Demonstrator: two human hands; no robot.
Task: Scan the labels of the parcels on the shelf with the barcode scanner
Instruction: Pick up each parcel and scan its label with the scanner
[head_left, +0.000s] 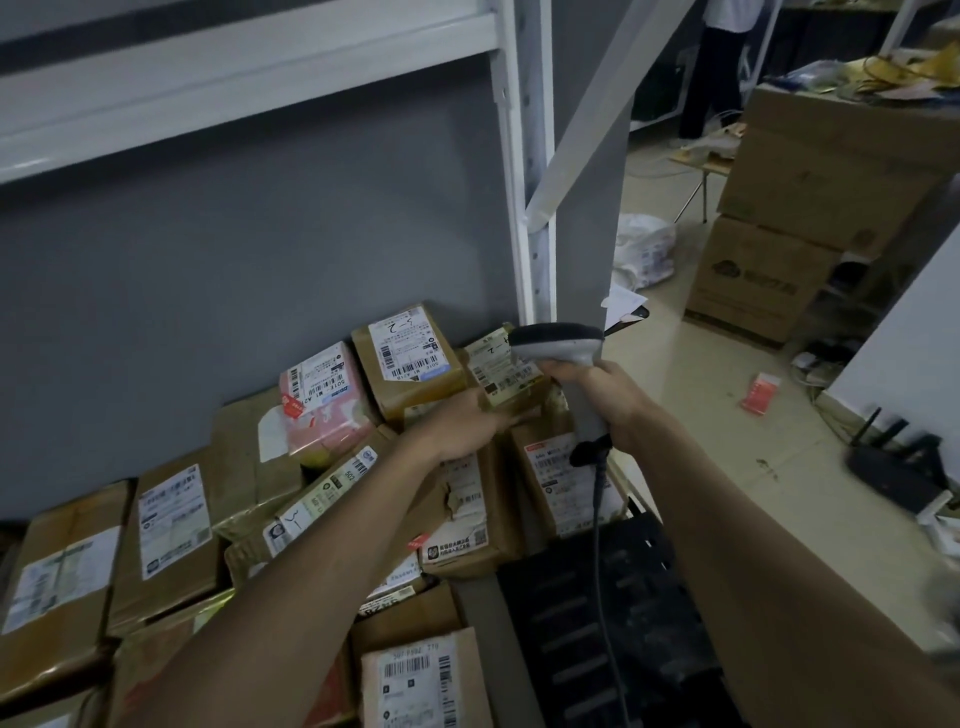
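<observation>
- My right hand (605, 402) is wrapped round the handle of the barcode scanner (558, 345), its head raised over the back parcels.
- My left hand (460, 423) grips the small taped parcel (506, 366) at the right rear of the shelf (249, 78).
- No beam shows on its label, so I judge this scan pending.
- The pink parcel (322, 400) and front boxes (171, 519) give no sign of being scanned.
</observation>
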